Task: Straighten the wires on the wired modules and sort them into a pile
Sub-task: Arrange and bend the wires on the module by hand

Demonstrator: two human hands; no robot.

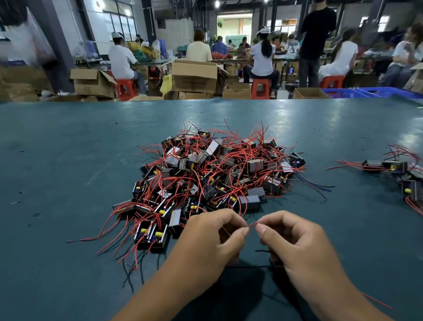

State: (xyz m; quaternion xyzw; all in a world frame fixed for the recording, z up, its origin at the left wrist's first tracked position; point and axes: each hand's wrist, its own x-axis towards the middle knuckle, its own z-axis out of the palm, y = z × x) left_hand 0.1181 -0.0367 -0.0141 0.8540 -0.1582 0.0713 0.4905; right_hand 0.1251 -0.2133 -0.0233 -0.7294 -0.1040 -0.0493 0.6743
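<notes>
Both hands work close together near the front edge of the green table (52,173). The left hand (206,238) has its fingers curled, thumb and forefinger pinching a thin red wire (251,224). The right hand (297,245) is curled the same way and pinches the same wire just beside the left fingertips, so only a short piece of red shows between them. A black wire (261,251) runs under the hands. The module these wires belong to is hidden behind the hands, so I cannot tell where it sits.

Just beyond the hands, in the middle of the table, lies the big pile (211,175) of small black modules, their red wires sticking out tangled in every direction, with a few blue and black wires at its right side. Well apart, at the right edge of the table, lies a smaller pile (404,173) of modules.

Behind the table, people sit on red stools (260,88) among cardboard boxes (194,76).
</notes>
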